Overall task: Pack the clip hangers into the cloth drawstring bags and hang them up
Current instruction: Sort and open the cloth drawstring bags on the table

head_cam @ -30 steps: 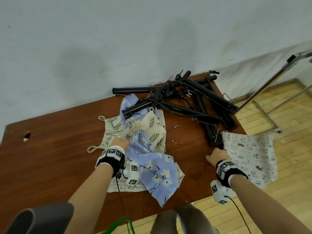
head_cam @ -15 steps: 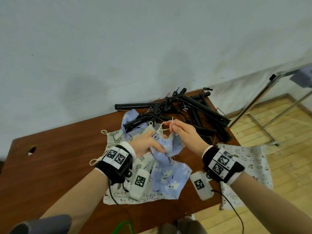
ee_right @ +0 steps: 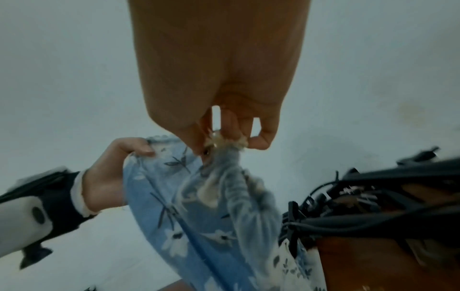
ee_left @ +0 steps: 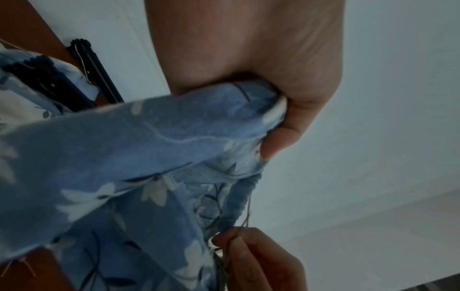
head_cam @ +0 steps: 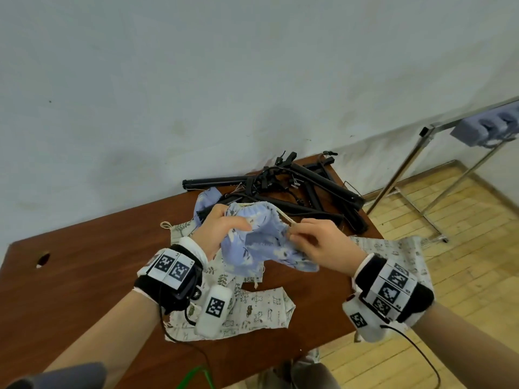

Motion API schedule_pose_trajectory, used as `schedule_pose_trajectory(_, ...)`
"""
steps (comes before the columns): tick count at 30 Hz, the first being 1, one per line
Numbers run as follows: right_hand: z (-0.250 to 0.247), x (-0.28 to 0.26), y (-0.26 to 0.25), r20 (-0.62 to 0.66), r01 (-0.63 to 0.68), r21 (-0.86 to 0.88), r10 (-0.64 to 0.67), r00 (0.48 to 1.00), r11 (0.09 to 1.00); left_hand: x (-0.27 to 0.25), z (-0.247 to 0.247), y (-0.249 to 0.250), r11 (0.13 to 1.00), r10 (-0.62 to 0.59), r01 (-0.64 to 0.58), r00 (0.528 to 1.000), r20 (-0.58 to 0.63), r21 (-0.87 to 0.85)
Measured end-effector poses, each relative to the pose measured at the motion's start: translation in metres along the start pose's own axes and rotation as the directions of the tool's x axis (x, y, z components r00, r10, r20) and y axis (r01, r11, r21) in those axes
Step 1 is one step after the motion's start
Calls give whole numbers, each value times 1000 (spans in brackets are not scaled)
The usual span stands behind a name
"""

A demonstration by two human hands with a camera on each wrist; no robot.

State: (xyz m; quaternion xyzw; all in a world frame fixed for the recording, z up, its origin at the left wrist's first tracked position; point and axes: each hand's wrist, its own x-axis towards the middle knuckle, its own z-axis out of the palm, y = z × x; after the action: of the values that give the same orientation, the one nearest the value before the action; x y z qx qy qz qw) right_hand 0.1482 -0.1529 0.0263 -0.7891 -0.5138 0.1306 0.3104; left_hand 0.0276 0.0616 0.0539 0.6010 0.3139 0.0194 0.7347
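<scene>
A blue floral drawstring bag (head_cam: 261, 242) (ee_left: 129, 157) (ee_right: 199, 216) is held up over the brown table (head_cam: 84, 262) between both hands. My left hand (head_cam: 222, 228) (ee_left: 286, 118) grips the left side of its gathered mouth. At the right side of the mouth, my right hand (head_cam: 311, 234) (ee_right: 224, 141) pinches the cream drawstring (head_cam: 285, 219) and hem. Black clip hangers (head_cam: 295, 189) (ee_right: 373, 206) lie in a tangled pile at the table's far right corner.
Other cloth bags lie on the table: a leaf-print one (head_cam: 179, 231), an animal-print one (head_cam: 252, 307) under my left wrist, another (head_cam: 398, 248) draped over the right edge. A metal rack (head_cam: 407, 175) stands on the wood floor at right, a blue item (head_cam: 483, 130) on it.
The left hand lifted the blue bag off the table. My right hand came from the table's right edge to pinch its drawstring, and the two hands have since drawn the mouth wider.
</scene>
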Motion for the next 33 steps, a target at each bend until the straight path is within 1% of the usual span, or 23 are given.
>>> schedule_pose_trajectory(2,-2,-1,-10,7,38,-40,-37,999,998,-4,2,0,1000,5,-5,998,65,-3)
schedule_pose_trajectory(4,-4,-1,-18,-40,103,-98,-107,993,990,-8,5,3,1000,8,-5,993,120,-26)
schedule_pose_trajectory(5,-5,-1,-22,-62,120,-138,-129,990,983,-11,7,6,999,4,1,993,118,-41)
schedule_pose_trajectory(7,-4,3,-30,-63,104,-201,-119,991,974,-15,11,10,996,-33,41,994,105,-73)
schedule_pose_trajectory(10,4,11,-31,35,101,-319,-94,995,942,-20,12,13,987,-70,91,984,162,-130)
schedule_pose_trajectory(12,8,17,-26,105,82,-371,-46,993,925,-19,7,17,981,-94,119,983,157,-156)
schedule_pose_trajectory(14,9,21,-23,162,59,-434,13,987,899,-18,0,19,981,-77,100,987,139,-166)
schedule_pose_trajectory(16,5,22,-22,229,63,-486,58,972,872,-19,-5,21,986,-61,81,988,139,-144)
schedule_pose_trajectory(18,-2,24,-27,289,81,-519,86,954,851,-19,-11,19,988,-72,87,991,113,-129)
schedule_pose_trajectory(20,-11,27,-37,323,74,-506,109,940,859,-19,-16,17,988,-78,90,992,98,-123)
schedule_pose_trajectory(23,-25,29,-51,341,32,-427,128,931,904,-18,-21,13,986,-84,101,988,128,-131)
schedule_pose_trajectory(25,-32,27,-56,324,-17,-347,137,936,938,-18,-22,15,995,-27,44,984,175,-93)
schedule_pose_trajectory(27,-40,26,-60,310,-130,-253,208,928,959,-16,-20,16,997,67,-75,967,246,23)
schedule_pose_trajectory(28,-43,27,-60,317,-197,-201,254,914,960,-16,-18,14,985,99,-134,956,277,110)
schedule_pose_trajectory(30,-46,30,-60,313,-322,-97,336,888,942,-11,-11,7,933,114,-222,929,352,282)
schedule_pose_trajectory(31,-46,30,-60,282,-373,-72,378,882,925,-12,-4,5,902,107,-262,905,411,343)
schedule_pose_trajectory(33,-46,30,-59,201,-463,-74,468,861,883,-16,16,1,856,41,-305,845,533,417)
